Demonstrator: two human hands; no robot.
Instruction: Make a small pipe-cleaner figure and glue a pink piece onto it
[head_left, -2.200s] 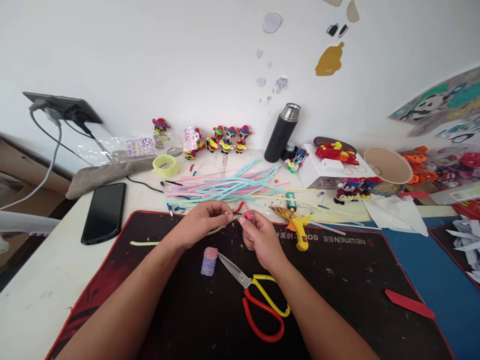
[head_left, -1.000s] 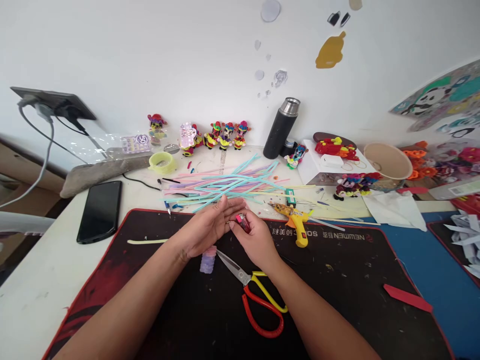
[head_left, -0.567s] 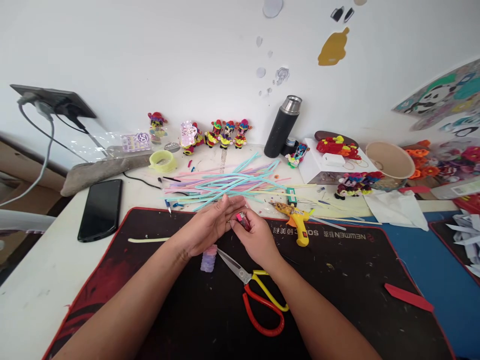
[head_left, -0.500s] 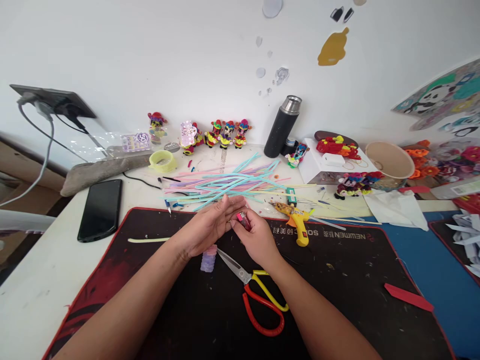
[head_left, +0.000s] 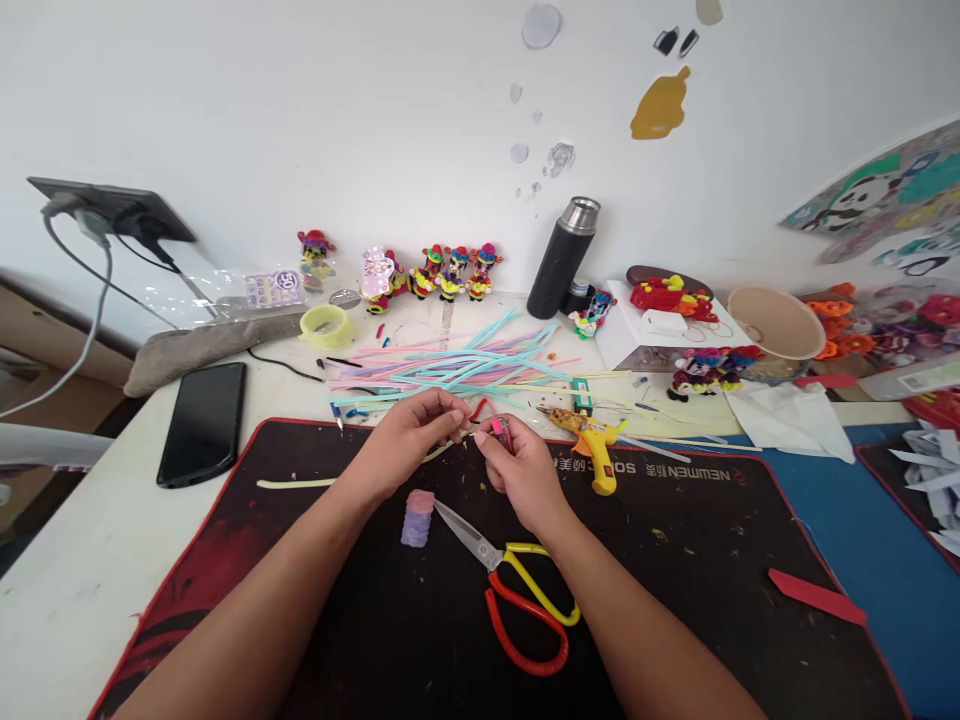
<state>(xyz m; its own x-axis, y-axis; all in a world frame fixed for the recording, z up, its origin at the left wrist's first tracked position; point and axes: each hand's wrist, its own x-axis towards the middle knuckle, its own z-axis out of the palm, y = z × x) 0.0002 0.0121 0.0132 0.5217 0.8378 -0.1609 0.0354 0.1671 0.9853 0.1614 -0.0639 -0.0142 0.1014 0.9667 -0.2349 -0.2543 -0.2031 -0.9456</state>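
My right hand (head_left: 519,462) is closed around a small red lighter (head_left: 501,432) with a bright pink top. My left hand (head_left: 420,432) pinches thumb and fingers together just left of the lighter. A pale yellow pipe cleaner (head_left: 296,484) lies on the mat, passes behind the left wrist and shows again under the left fingertips, which seem to hold its end. Below the hands lie scissors (head_left: 480,540) with one red and one yellow handle, blades partly apart. Beside their tip is a small pink and purple ridged piece (head_left: 418,518).
Behind the hands spreads a pile of pastel pipe cleaners (head_left: 457,365). A yellow glue gun (head_left: 596,450) lies to the right. At the back stand a black thermos (head_left: 562,260) and several small figures (head_left: 450,275). A phone (head_left: 202,425) is at left, a red strip (head_left: 816,597) at right.
My left hand has gone from flat with stretched fingers to a pinch. My right hand has shifted slightly right with the lighter. A yellow stretch of pipe cleaner now shows below the left fingers.
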